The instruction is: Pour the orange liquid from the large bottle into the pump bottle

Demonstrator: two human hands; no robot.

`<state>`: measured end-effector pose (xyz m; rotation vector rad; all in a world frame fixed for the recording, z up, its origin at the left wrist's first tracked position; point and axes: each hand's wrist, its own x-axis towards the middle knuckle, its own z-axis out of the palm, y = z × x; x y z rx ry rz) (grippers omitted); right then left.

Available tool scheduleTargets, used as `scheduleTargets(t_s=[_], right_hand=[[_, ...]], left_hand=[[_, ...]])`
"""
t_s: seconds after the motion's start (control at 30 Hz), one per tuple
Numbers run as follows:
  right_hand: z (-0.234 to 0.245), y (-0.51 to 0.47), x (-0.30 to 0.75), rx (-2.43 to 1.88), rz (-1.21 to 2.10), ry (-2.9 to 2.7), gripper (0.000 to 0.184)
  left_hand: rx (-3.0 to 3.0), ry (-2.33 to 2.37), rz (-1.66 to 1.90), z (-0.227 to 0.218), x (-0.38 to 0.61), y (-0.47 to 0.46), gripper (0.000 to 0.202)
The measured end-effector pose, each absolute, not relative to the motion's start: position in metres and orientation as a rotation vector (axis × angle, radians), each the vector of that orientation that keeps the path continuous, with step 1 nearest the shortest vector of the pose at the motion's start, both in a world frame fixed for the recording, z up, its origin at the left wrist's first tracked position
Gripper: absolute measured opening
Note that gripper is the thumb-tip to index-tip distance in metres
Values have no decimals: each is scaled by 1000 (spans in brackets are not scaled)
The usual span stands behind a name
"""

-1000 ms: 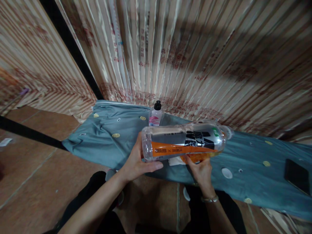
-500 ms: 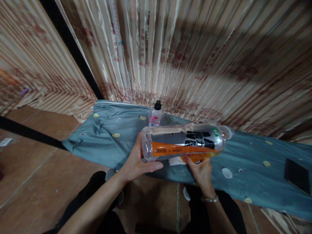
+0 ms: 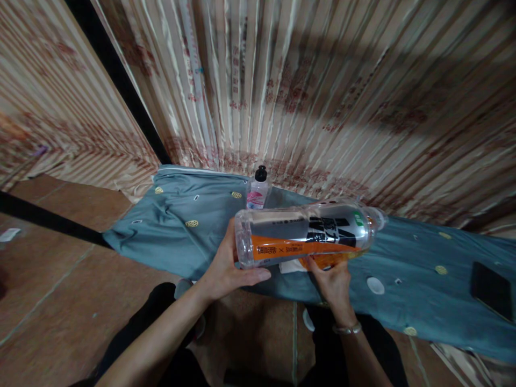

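Observation:
A large clear plastic bottle (image 3: 302, 236) with an orange and black label lies sideways in the air, its neck pointing right. My left hand (image 3: 226, 271) wraps round the bottle's base end. My right hand (image 3: 332, 282) grips the bottle from below near its middle, fingers closed on the orange part of the label. Both hands hold it above the near edge of a blue-grey cloth (image 3: 181, 226) spread over a low surface.
A small bottle with a black cap and pink label (image 3: 258, 191) stands on the cloth behind. A white round cap (image 3: 375, 285) and a dark phone (image 3: 492, 290) lie on the cloth to the right. Striped curtains (image 3: 322, 97) hang behind; brown tiled floor (image 3: 52, 279) is at left.

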<state>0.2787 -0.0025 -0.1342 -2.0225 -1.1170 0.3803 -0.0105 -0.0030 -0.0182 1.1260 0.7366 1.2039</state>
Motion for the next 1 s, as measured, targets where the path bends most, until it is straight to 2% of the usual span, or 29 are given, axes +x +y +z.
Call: scheduleTargets(t_s=[0.33, 0.6, 0.8, 1.0], right_hand=[[-138, -3, 280, -2022, 362, -1145, 89], [-141, -2, 280, -2018, 338, -1150, 97], [-141, -2, 281, -1980, 332, -1171, 94], [-137, -2, 281, -1999, 371, -1149, 99]], left_hand=[[1145, 704, 1221, -20, -12, -4, 90], [1160, 740, 1245, -22, -11, -7, 95], [1140, 742, 1229, -23, -9, -9, 95], [1126, 721, 1210, -23, -7, -10, 97]])
